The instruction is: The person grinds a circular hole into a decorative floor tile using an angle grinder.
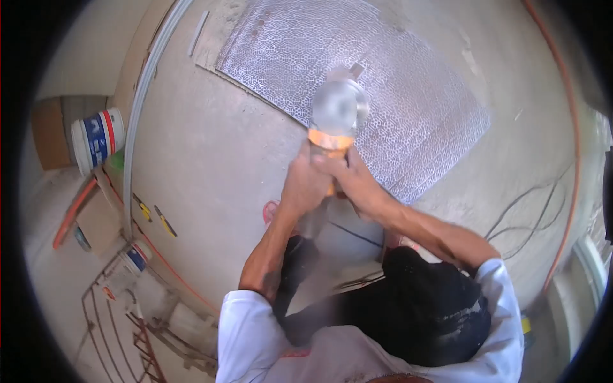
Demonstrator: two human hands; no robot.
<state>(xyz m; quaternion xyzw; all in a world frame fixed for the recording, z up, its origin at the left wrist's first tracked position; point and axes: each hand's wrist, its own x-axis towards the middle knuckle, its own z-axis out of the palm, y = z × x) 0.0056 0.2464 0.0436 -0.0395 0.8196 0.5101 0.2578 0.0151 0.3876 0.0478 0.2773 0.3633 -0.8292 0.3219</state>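
In the middle of the view is an angle grinder [331, 142] with an orange body and a round, silvery, blurred disc end pointing away from me. My left hand [307, 180] wraps around its body from the left. From the right, my right hand [355, 179] closes on the same body, its fingers overlapping the left hand. The grinder's head overlaps a large silver-patterned sheet [408, 115] lying on the floor. A small grey piece [357, 69] shows just past the disc. The fingertips under the grinder are hidden.
Pale tubing or profiles [142, 96] run along the left, with a white bucket [99, 138] beyond. Two yellow-and-black hand tools [165, 221] lie on the floor. An orange hose [570, 96] curves along the right, near a loose black cable [529, 207]. Metal racks [115, 319] stand lower left.
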